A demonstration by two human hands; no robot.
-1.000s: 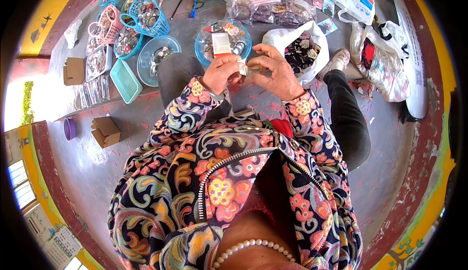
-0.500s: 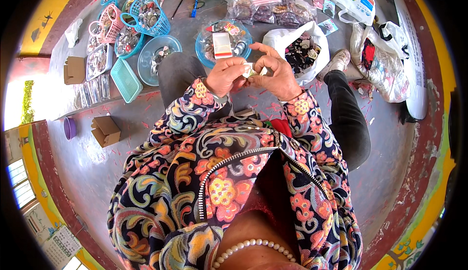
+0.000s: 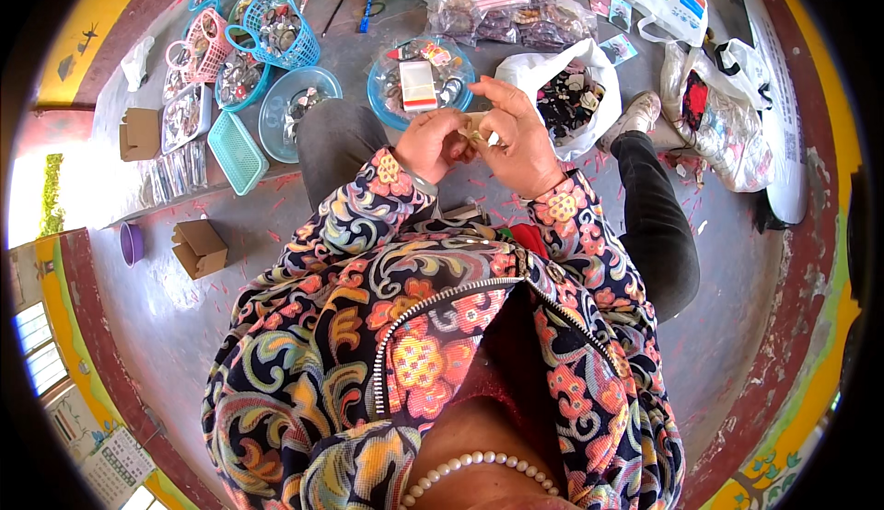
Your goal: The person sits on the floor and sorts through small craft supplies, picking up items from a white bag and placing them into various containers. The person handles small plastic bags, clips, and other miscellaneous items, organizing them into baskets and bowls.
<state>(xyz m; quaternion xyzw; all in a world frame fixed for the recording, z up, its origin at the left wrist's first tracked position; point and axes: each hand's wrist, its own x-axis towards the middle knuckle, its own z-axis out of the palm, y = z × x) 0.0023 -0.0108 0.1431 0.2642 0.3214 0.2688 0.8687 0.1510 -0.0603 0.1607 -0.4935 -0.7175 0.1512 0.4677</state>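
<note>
Between my two hands is a small, pale whitish-yellow piece, mostly covered by the fingers, its kind too small to make out. My left hand closes on it from one side with curled fingers. From the other side my right hand pinches it with thumb and fingertips, while one or more other fingers stick up. Just beyond them a blue round basin holds several small packaged trinkets, with a white and red box on top. Right of my hands, a white sack is filled with small dark and pale pieces.
At left stand a blue basket, a pink basket, a teal tray, another basin and cardboard boxes. Clear bags of goods lie ahead. A stuffed plastic bag lies beyond my right foot.
My left hand has turned, its fingers curling in more. The small pale piece has tilted and is more hidden between the fingers. The surroundings look the same.
</note>
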